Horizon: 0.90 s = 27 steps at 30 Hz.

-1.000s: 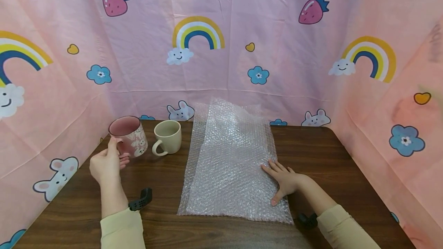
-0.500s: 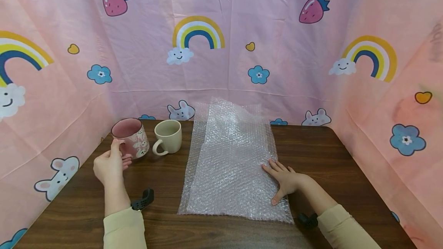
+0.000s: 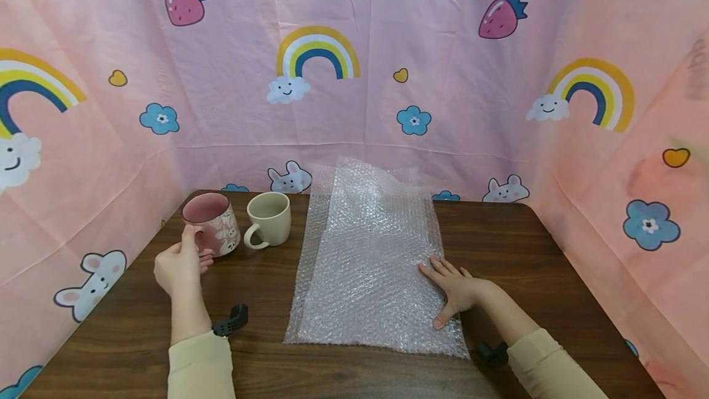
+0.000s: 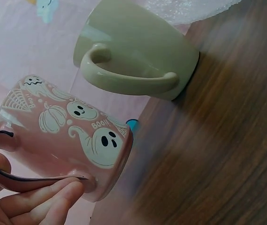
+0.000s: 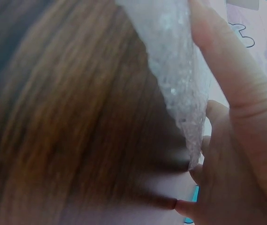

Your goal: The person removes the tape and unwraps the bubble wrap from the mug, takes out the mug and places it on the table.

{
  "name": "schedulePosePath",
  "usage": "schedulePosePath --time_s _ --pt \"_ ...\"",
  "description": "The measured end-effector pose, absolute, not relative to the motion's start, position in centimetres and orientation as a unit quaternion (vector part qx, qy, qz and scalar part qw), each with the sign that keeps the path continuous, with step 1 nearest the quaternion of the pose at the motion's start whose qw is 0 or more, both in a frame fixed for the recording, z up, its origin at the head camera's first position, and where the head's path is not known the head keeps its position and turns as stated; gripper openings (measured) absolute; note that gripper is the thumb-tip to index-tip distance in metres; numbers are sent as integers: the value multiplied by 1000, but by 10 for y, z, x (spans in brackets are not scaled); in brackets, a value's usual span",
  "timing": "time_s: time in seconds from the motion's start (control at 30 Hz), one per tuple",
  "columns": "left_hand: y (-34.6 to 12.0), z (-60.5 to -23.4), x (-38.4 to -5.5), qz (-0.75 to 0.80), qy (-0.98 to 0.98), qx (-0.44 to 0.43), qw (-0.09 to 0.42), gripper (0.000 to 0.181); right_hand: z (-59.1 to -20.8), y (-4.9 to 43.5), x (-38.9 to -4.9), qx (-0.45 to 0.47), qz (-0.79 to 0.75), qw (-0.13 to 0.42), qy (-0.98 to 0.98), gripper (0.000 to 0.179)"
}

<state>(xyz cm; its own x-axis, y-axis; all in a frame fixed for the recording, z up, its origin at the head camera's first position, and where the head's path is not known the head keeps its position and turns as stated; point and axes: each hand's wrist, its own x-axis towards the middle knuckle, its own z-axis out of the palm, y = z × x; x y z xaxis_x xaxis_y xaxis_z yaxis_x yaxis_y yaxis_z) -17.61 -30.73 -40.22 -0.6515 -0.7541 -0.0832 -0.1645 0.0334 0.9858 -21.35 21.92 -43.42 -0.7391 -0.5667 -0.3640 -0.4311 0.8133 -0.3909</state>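
My left hand (image 3: 180, 265) grips the handle of a pink mug (image 3: 213, 226) at the table's far left. White ghosts and a pumpkin decorate the mug's side, as the left wrist view shows. Just to its right stands a pale green mug (image 3: 269, 219), upright, its handle (image 4: 128, 82) toward me. A sheet of clear bubble wrap (image 3: 365, 263) lies flat over the middle of the table, its far end against the backdrop. On its right edge rests my right hand (image 3: 456, 291), fingers spread and straight; in the right wrist view the wrap's edge (image 5: 178, 89) runs beside the thumb.
The dark wooden table (image 3: 515, 251) carries the mugs and the wrap. A pink patterned cloth (image 3: 232, 79) hangs behind it and at both sides. Black camera mounts (image 3: 231, 321) sit on both wrists.
My left hand has moved the pink mug slightly right and down, closer to the green mug. The right hand and the bubble wrap have stayed put.
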Motion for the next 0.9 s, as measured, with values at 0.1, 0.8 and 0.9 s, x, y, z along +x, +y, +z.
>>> schedulePosePath --time_s 0.1,0.8,0.9 --pt "-307 -403 -177 -606 -678 340 239 72 -434 219 -213 -271 -142 238 922 124" --pt "-307 -417 -182 -603 -684 342 225 74 -432 219 -212 -274 -139 234 922 123" --pt "-308 -418 -183 -608 -681 345 218 74 -433 220 -212 -275 -137 236 922 123"
